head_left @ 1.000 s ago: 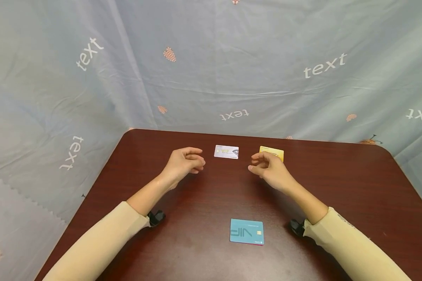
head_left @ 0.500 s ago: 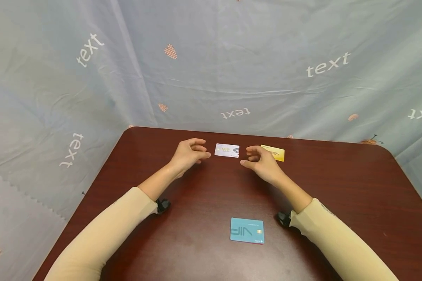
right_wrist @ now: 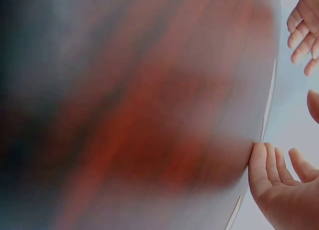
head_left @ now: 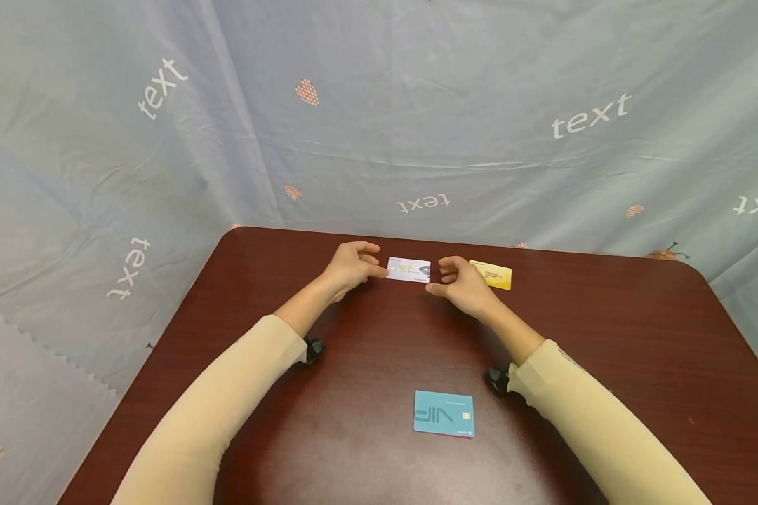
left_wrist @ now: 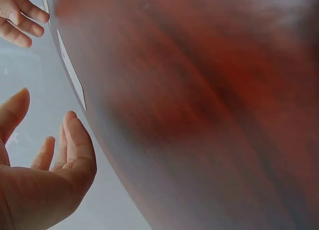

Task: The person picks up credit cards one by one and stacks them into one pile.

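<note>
A white VIP card (head_left: 408, 269) lies flat near the table's far edge. My left hand (head_left: 352, 268) is at its left end, thumb tip overlapping the card's corner in the head view; in the left wrist view the parted, loosely bent fingers show a gap to the card (left_wrist: 72, 73). On the card's other side is my right hand (head_left: 464, 286), thumb tip close to the right end. The right wrist view shows that hand (right_wrist: 279, 190) with relaxed fingers, fingertips right at the tabletop. Neither hand holds anything. Just behind the right hand lies a yellow card (head_left: 497, 275), its left part partly covered.
A teal VIP card (head_left: 443, 414), with a thin red edge showing beneath it, lies nearer on the dark wooden table (head_left: 366, 393). A grey-blue curtain (head_left: 366, 126) hangs behind and to the left. Black straps (head_left: 497, 379) sit under both sleeve cuffs.
Both hands have moved inward toward the white card, the left one rightward and slightly forward, the right one leftward, uncovering more of the yellow card. The cards lie where they were.
</note>
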Motion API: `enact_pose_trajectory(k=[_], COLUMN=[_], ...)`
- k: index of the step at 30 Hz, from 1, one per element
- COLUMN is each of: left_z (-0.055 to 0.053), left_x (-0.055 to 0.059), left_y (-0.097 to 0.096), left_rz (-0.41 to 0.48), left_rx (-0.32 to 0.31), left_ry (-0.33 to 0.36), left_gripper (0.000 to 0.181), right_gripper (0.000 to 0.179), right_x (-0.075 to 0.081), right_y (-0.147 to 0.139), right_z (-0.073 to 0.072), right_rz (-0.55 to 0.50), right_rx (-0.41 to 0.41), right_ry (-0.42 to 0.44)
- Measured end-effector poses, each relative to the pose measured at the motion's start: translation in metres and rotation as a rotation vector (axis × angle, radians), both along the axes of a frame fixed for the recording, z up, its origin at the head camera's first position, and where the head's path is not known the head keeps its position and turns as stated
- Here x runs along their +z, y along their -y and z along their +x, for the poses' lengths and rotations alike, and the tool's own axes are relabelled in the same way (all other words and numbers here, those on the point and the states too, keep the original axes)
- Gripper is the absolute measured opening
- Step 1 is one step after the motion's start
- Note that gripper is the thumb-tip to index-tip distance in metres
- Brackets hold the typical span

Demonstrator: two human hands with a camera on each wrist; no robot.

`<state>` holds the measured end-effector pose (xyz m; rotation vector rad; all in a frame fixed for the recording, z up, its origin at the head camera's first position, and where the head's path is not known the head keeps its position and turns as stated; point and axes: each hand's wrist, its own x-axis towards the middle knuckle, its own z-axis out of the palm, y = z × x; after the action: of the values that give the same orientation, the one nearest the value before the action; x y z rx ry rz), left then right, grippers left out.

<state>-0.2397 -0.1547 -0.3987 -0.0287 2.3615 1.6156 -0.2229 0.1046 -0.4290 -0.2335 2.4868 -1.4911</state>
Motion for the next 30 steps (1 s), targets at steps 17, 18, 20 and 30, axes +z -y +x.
enact_pose_trajectory(k=[17, 18, 20, 30], left_z=[-0.023, -0.025, -0.027, -0.036], left_x=[-0.009, -0.009, -0.008, -0.014], left_y=[-0.012, -0.013, -0.013, -0.018], left_rz=[-0.042, -0.046, -0.053, -0.109], left_rx=[-0.022, -0.023, -0.022, -0.019], left_ry=[0.046, 0.053, 0.068, 0.072], left_gripper=[0.062, 0.062, 0.06, 0.054], right_gripper=[0.069, 0.069, 0.07, 0.072], right_x=[0.0, 0.001, 0.001, 0.001], right_y=[0.009, 0.01, 0.012, 0.015], right_z=[-0.024, -0.025, -0.027, -0.035], right_rz=[-0.041, -0.033, -0.017, 0.053], right_rx=[-0.002, 0.002, 0.01, 0.021], right_ry=[0.145, 0.147, 0.152, 0.177])
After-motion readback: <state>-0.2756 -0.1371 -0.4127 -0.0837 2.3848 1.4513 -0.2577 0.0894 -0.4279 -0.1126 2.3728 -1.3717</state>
